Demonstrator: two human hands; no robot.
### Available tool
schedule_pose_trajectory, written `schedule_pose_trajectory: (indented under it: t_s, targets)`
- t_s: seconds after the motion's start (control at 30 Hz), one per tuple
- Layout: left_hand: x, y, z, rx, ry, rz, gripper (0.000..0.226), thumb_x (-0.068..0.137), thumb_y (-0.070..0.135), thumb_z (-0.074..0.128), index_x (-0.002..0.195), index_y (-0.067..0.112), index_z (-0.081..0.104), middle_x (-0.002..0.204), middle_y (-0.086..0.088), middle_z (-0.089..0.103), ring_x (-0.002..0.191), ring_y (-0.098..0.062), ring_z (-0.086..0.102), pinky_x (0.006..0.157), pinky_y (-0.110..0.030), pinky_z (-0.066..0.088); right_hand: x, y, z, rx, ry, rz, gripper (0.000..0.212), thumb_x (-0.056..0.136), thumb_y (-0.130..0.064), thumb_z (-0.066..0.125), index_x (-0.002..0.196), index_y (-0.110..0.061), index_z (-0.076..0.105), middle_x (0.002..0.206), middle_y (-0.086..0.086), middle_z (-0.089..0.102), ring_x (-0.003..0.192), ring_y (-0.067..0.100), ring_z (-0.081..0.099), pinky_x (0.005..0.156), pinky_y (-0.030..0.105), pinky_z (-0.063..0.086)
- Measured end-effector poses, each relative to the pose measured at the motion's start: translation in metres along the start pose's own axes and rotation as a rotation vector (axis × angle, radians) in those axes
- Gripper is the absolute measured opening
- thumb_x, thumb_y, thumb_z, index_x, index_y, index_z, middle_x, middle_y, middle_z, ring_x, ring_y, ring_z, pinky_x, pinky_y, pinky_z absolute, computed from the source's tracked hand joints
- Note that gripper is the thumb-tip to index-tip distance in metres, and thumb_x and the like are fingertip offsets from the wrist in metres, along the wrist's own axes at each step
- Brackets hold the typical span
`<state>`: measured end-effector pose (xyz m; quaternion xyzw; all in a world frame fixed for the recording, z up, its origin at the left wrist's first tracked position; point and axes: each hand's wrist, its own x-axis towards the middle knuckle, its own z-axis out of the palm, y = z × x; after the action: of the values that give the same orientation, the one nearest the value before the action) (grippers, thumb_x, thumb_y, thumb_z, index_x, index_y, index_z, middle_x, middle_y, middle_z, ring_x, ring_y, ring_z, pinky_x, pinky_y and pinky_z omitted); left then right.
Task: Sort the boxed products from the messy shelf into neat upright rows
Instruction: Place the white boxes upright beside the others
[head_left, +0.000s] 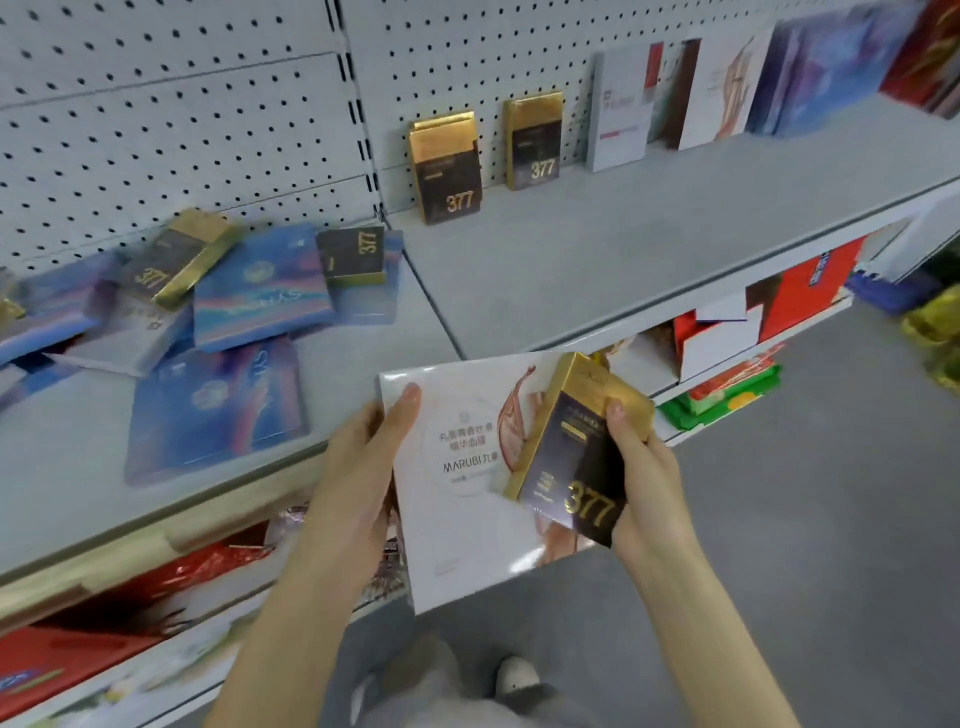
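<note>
My left hand (363, 467) grips the left edge of a flat white MARUBI box (457, 519), thumb on its face, in front of the shelf. My right hand (644, 478) holds a black and gold 377 box (576, 467), tilted over the white box's right side. On the grey shelf (597, 249) two 377 boxes (447, 169) (535, 140) stand upright against the pegboard, with upright white boxes (621, 114) and blue boxes (826, 73) further right. On the left a messy heap of flat blue boxes (260, 286) lies with two 377 boxes (176, 257) (356, 254) on top.
The pegboard back wall (208, 119) rises behind the shelf. A lower shelf holds red boxes (810, 286) and green packs (727, 395). More red packaging (104, 623) sits on the lower left. The grey floor (805, 519) stretches right, and my shoe (517, 675) shows below.
</note>
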<state>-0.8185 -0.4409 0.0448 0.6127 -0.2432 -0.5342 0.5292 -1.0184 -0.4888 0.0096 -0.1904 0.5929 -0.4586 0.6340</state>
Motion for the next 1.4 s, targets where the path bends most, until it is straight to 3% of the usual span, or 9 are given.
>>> schedule_pose_trajectory:
  t_s: [0.23,0.33,0.47,0.63,0.73,0.8,0.93,1.2,1.4]
  targets:
    - [0.049,0.003,0.047,0.027,0.067,0.022,0.037,0.075,0.046,0.066,0.108,0.031,0.063,0.1,0.006,0.075,0.09,-0.017,0.071,0.074,-0.036,0.057,0.075,-0.074,0.029,0.06,-0.033,-0.025,0.018,0.087,-0.046,0.067,0.095,-0.03,0.063,0.069,-0.008,0.074,0.058,0.013,0.071,0.046,0.034,0.055]
    - [0.086,0.006,0.055,-0.027,0.178,0.071,0.032,0.079,0.048,0.063,0.106,0.03,0.065,0.094,0.006,0.076,0.082,-0.018,0.073,0.062,-0.03,0.057,0.107,-0.09,0.052,0.086,-0.114,0.019,0.018,0.089,-0.036,0.067,0.096,-0.02,0.064,0.065,-0.003,0.073,0.055,0.016,0.071,0.044,0.03,0.053]
    - [0.141,0.019,0.062,-0.069,0.258,0.155,0.017,0.09,0.041,0.059,0.104,0.033,0.064,0.089,0.016,0.074,0.077,-0.004,0.071,0.053,-0.013,0.052,0.158,-0.107,0.057,0.158,-0.144,0.139,0.02,0.095,-0.021,0.059,0.111,-0.01,0.061,0.084,0.007,0.075,0.074,0.023,0.074,0.061,0.035,0.058]
    - [0.208,0.027,0.073,-0.129,0.283,0.15,0.038,0.084,0.05,0.061,0.116,0.031,0.064,0.097,0.018,0.073,0.088,-0.002,0.07,0.06,-0.014,0.053,0.224,-0.143,0.039,0.185,-0.034,0.164,0.016,0.097,-0.012,0.053,0.111,-0.009,0.059,0.098,0.011,0.072,0.093,0.024,0.067,0.098,0.047,0.048]
    - [0.235,0.021,0.087,-0.153,0.209,0.173,0.04,0.086,0.047,0.06,0.123,0.031,0.061,0.109,0.016,0.072,0.097,-0.003,0.068,0.076,-0.021,0.057,0.258,-0.172,0.043,0.172,-0.095,0.062,0.018,0.091,0.001,0.055,0.105,-0.006,0.061,0.106,0.012,0.072,0.1,0.023,0.068,0.093,0.035,0.053]
    - [0.25,0.014,0.099,-0.172,0.227,0.139,0.039,0.085,0.045,0.062,0.12,0.029,0.061,0.107,0.013,0.073,0.095,-0.006,0.07,0.07,-0.019,0.057,0.278,-0.19,0.053,0.122,-0.154,-0.027,0.019,0.088,0.001,0.059,0.107,-0.004,0.062,0.106,0.011,0.074,0.101,0.022,0.07,0.079,0.031,0.058]
    - [0.271,0.003,0.113,-0.187,0.32,0.068,0.028,0.087,0.04,0.063,0.112,0.027,0.065,0.1,0.01,0.075,0.089,-0.007,0.071,0.062,-0.014,0.054,0.32,-0.216,0.08,-0.03,-0.339,-0.205,0.025,0.093,-0.006,0.057,0.117,-0.001,0.062,0.116,0.012,0.069,0.104,0.024,0.067,0.092,0.037,0.053]
    - [0.271,-0.012,0.12,0.107,0.581,0.122,0.006,0.09,0.042,0.06,0.09,0.036,0.063,0.083,0.027,0.07,0.08,0.01,0.066,0.057,-0.002,0.045,0.41,-0.235,0.158,-0.379,-0.615,-0.369,0.027,0.089,0.001,0.063,0.115,-0.005,0.063,0.103,0.005,0.069,0.093,0.016,0.067,0.083,0.031,0.055]
    - [0.27,-0.012,0.126,0.239,0.659,0.103,0.019,0.085,0.055,0.059,0.089,0.037,0.063,0.084,0.026,0.071,0.079,0.006,0.067,0.061,-0.013,0.05,0.444,-0.233,0.182,-0.83,-0.564,-0.826,0.032,0.085,-0.026,0.074,0.11,-0.014,0.059,0.092,-0.009,0.064,0.078,0.004,0.06,0.07,0.022,0.049]
